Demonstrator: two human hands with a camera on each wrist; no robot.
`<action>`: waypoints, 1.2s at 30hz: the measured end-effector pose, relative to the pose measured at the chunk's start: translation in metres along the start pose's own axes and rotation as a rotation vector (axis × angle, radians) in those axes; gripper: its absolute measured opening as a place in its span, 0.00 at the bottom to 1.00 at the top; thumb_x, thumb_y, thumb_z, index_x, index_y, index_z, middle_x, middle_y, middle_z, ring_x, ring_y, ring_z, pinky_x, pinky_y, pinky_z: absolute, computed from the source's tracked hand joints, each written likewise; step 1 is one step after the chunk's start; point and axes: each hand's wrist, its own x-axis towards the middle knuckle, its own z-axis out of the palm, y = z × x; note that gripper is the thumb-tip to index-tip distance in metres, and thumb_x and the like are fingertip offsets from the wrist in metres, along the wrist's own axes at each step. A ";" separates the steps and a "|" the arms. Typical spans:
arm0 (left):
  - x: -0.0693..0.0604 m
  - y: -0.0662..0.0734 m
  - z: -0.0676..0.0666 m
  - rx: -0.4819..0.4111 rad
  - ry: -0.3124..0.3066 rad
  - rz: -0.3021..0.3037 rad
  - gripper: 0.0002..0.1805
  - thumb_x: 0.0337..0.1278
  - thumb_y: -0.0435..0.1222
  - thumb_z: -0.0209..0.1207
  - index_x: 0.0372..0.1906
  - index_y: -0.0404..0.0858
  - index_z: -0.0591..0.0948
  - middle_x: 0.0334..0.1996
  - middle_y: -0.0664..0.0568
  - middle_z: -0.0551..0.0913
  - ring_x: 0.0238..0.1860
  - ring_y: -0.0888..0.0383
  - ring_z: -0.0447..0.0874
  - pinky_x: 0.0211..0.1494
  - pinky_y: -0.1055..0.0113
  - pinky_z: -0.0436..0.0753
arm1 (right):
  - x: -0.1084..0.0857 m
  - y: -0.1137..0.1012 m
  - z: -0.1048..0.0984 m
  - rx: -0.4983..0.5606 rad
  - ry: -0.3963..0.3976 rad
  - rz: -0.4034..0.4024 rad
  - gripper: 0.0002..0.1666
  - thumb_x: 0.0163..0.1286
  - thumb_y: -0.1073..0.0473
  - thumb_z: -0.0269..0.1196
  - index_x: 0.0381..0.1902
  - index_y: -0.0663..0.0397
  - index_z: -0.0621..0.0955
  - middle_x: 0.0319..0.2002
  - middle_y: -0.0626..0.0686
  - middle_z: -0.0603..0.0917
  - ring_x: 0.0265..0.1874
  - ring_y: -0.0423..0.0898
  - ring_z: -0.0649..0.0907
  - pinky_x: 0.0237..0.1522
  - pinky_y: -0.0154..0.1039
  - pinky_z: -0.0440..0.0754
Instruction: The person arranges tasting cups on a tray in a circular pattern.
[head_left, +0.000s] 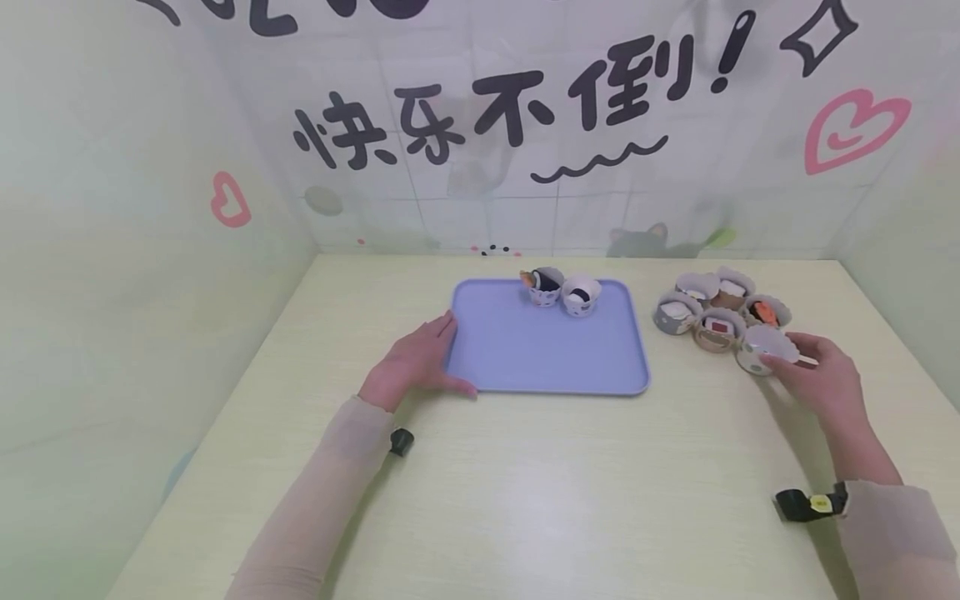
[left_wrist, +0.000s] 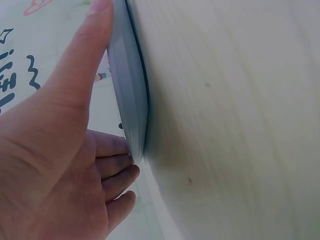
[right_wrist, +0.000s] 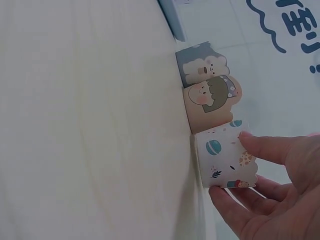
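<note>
- While two cups [head_left: 545, 293] stood on the far side of the tray [head_left: 547, 354], six were off it to the right, so the work looked early, perhaps a quarter done
- Right grip [head_left: 825, 375] pinched the nearest of those six, a white cup [head_left: 756, 352]; the other five [head_left: 717, 333] stood bunched beside it on the tabletop [head_left: 525, 492] and seemed left to deal with
- Left grip [head_left: 418, 357] was released, touching the tray's near left corner
- Whether the white cup was lifted, I could not tell; its contents were hidden
- A pale strip [head_left: 807, 361] beside it was unclear
- Left wrist view caught the tray edge-on; lettering [head_left: 273, 27] was cut off above
</note>
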 end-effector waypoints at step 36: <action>0.001 -0.001 0.004 0.003 0.021 0.004 0.77 0.33 0.74 0.66 0.79 0.31 0.45 0.81 0.40 0.45 0.80 0.41 0.51 0.81 0.50 0.61 | -0.013 -0.026 -0.005 0.071 0.060 -0.082 0.46 0.71 0.41 0.61 0.74 0.64 0.62 0.73 0.71 0.64 0.36 0.16 0.67 0.32 0.12 0.70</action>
